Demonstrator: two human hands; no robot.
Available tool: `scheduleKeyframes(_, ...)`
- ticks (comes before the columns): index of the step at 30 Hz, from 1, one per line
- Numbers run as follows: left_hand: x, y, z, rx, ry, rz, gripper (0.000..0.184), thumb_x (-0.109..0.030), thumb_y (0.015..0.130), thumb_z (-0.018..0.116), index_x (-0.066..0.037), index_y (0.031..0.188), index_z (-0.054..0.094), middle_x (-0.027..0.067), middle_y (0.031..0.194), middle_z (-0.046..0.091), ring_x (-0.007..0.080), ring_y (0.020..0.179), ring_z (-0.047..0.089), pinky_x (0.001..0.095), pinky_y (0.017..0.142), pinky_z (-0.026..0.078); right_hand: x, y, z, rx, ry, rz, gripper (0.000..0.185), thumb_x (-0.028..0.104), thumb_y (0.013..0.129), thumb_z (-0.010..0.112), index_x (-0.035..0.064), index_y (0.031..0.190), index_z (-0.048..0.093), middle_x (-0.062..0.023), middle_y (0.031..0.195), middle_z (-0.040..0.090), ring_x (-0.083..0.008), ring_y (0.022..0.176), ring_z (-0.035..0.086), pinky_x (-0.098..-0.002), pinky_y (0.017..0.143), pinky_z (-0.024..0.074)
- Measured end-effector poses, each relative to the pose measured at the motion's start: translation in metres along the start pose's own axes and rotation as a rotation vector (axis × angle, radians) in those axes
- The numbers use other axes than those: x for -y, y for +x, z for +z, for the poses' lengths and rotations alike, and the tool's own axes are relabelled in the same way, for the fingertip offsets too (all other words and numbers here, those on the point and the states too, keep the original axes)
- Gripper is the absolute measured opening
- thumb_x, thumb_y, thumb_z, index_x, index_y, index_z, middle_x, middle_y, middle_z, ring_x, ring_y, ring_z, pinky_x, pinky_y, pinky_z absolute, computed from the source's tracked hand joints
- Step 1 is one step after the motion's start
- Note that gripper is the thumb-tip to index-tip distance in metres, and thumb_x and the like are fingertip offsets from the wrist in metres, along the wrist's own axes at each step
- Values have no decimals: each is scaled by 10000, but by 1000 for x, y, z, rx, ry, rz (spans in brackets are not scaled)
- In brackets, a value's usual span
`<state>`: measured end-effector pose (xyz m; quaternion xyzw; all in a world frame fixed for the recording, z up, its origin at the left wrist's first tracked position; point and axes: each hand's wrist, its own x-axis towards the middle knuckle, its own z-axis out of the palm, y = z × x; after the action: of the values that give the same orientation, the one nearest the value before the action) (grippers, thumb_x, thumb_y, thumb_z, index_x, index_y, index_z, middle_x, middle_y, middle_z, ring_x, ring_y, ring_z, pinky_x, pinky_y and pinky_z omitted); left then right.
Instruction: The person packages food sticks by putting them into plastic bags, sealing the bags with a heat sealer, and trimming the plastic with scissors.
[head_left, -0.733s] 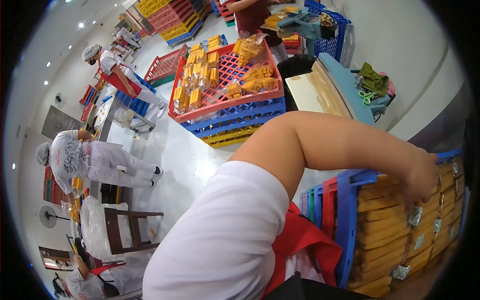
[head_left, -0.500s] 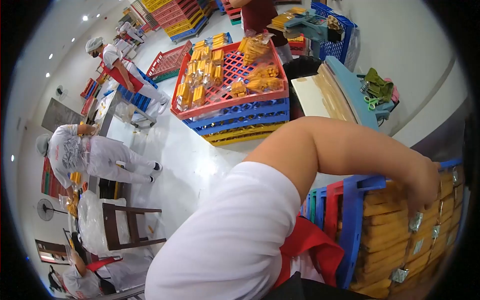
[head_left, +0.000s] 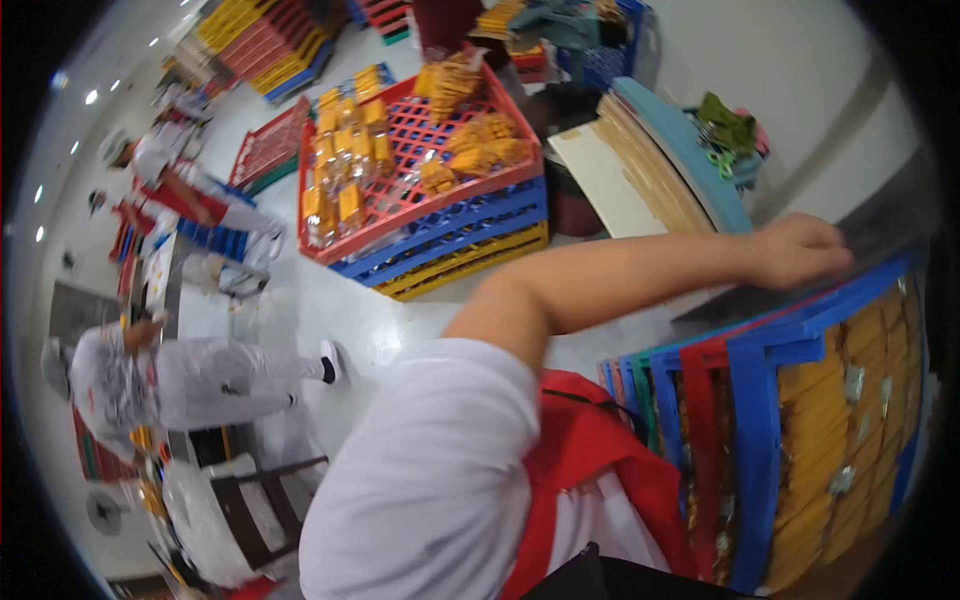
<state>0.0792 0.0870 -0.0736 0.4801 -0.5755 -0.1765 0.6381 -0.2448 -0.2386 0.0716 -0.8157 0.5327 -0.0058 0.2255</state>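
Note:
My left hand point(head_left: 803, 252), at the end of a bare forearm, is slightly blurred just beyond the rim of a blue plastic crate point(head_left: 752, 440). Its fingers are curled in, and nothing shows in them. Inside the crate lie rows of yellow-orange stick-shaped pieces point(head_left: 835, 450) in clear packs, with small whitish packets point(head_left: 842, 480) among them. Blue, red and green crates point(head_left: 705, 420) sit against this one. My right hand is not visible.
A stack of crates point(head_left: 420, 215) stands ahead, its red top crate holding bagged yellow sticks point(head_left: 345, 150). Beside it are pale boards point(head_left: 615, 180) and green scissors point(head_left: 720, 165). Co-workers in white point(head_left: 190, 385) stand along a table at left, near a dark chair point(head_left: 255, 510).
My left hand has lifted off the packs in the blue crate and moved up and left, past the rim. The camera view has turned a little, uncovering more of the crates.

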Motion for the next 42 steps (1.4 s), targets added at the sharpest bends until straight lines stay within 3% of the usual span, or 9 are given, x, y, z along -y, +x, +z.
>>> scheduleKeyframes(4,56,-141,-97,155,323,-186,234,-215,833,476,-14,913,564,153,853,544,266,856,513,338,762,397,99,-127,41,-49,-154,-316,486,198,836,489,36,1268,335,-183,1204,436,-264,1057,451,-339,918,322)
scheduleKeyframes(8,102,-333,-189,463,1017,-429,150,-189,670,541,-49,619,558,142,699,539,290,708,498,414,659,405,190,-242,109,-73,-145,-459,479,167,819,520,-37,1224,367,-209,1194,435,-277,1075,441,-330,906,340)
scheduleKeyframes(13,83,-514,-246,199,511,-861,250,-274,727,588,-38,648,605,134,703,588,288,735,550,371,704,421,255,-296,239,39,-42,-1005,536,206,759,590,-41,1196,402,-205,1140,477,-318,1070,455,-361,917,328)
scheduleKeyframes(17,87,-497,-271,34,455,-1235,422,-358,793,493,-12,564,571,168,642,571,329,656,545,386,647,421,334,-230,381,460,721,-329,405,180,747,572,5,1104,498,-176,1135,493,-225,1076,471,-314,883,350)
scheduleKeyframes(18,94,-482,-277,-18,524,-1170,377,-321,791,502,-13,585,571,171,667,571,335,684,542,388,656,419,334,-200,431,68,183,-636,362,137,769,557,3,1101,511,-155,1120,512,-191,982,507,-271,852,376)
scheduleKeyframes(20,112,-454,-287,-151,661,-1007,277,-246,779,524,-14,635,570,175,722,567,346,739,531,397,665,412,335,-167,466,272,-554,-769,280,153,786,550,15,1030,548,-141,1129,508,-191,992,493,-288,837,375)
scheduleKeyframes(23,137,-416,-304,-305,708,-760,189,-185,758,547,-11,687,567,180,776,555,350,779,516,409,662,402,327,-135,514,652,382,-513,240,195,754,585,-17,866,573,-201,1106,513,-240,1002,499,-297,794,389)
scheduleKeyframes(34,164,-380,-346,-410,682,-1109,204,-186,769,539,10,721,564,196,728,566,348,708,537,398,651,414,341,11,542,448,225,-506,416,180,722,595,14,1096,514,-174,988,566,-205,786,525,-282,708,415)
scheduleKeyframes(42,202,-257,-423,-482,938,-792,239,-171,748,549,-6,919,568,184,823,583,327,830,550,367,734,426,391,66,543,594,173,-463,432,177,725,586,-15,1102,499,-163,944,577,-211,789,528,-306,741,419)
